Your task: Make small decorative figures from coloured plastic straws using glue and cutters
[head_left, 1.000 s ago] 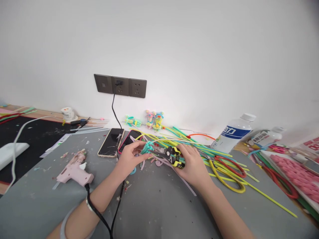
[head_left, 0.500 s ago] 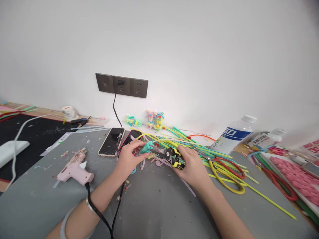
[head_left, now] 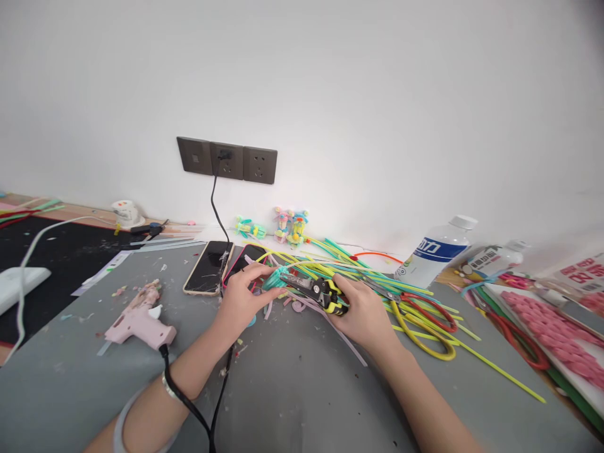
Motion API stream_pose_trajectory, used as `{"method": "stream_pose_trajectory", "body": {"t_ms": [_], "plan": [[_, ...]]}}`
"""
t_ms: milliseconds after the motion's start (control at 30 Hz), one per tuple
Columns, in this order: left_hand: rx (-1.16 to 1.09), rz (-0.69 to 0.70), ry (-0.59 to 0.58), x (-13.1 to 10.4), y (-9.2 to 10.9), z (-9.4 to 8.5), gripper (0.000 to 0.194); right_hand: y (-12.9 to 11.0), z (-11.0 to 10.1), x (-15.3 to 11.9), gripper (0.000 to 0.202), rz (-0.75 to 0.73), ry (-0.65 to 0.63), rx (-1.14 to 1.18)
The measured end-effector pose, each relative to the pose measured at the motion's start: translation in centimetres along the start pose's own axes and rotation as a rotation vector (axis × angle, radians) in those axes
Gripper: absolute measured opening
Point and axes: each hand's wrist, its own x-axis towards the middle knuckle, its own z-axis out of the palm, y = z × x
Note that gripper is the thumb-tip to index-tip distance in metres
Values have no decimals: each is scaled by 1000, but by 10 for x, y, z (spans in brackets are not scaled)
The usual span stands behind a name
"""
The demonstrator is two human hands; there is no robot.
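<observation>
My left hand (head_left: 245,296) pinches a small teal coil of pipe cleaner (head_left: 276,280) between thumb and fingers. Wrapped round the yellow-and-black handles of a pair of pliers (head_left: 306,287) is my right hand (head_left: 365,314). The pliers' narrow jaws point left and reach the coil; whether they grip it I cannot tell. Behind both hands lies a loose heap of yellow, green and teal pipe cleaners (head_left: 325,255). Scissors (head_left: 427,327) with red and yellow handles rest on the heap, right of my right hand.
A pink glue gun (head_left: 141,324) lies at left, its black cord crossing my left forearm. Phones (head_left: 209,269) lie behind my left hand. Small pipe-cleaner figures (head_left: 290,228) stand by the wall. A bottle (head_left: 436,251) stands at right, near a pink braided piece (head_left: 552,333).
The pliers' jaws now sit higher and closer against the teal coil, with their handles closer together. The whole view has shifted slightly; both hands keep their holds.
</observation>
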Motion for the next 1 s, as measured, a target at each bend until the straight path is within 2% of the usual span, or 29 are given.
{"method": "stream_pose_trajectory", "body": {"t_ms": [333,533,700,833,1000], "plan": [[18,-24,-20,0,-3,-1,28,2,3,-2,12,61,-44,-66],[19,-77,-57,1,4,-1,32,11,9,-1,32,37,75,26],[-46,-134,-108,1,8,0,33,19,12,-1,37,91,92,118],[-128,-126,-182,0,5,1,31,17,11,-2,36,33,80,119],[-159,-126,-208,0,4,2,32,10,8,-1,39,-18,108,42]]}}
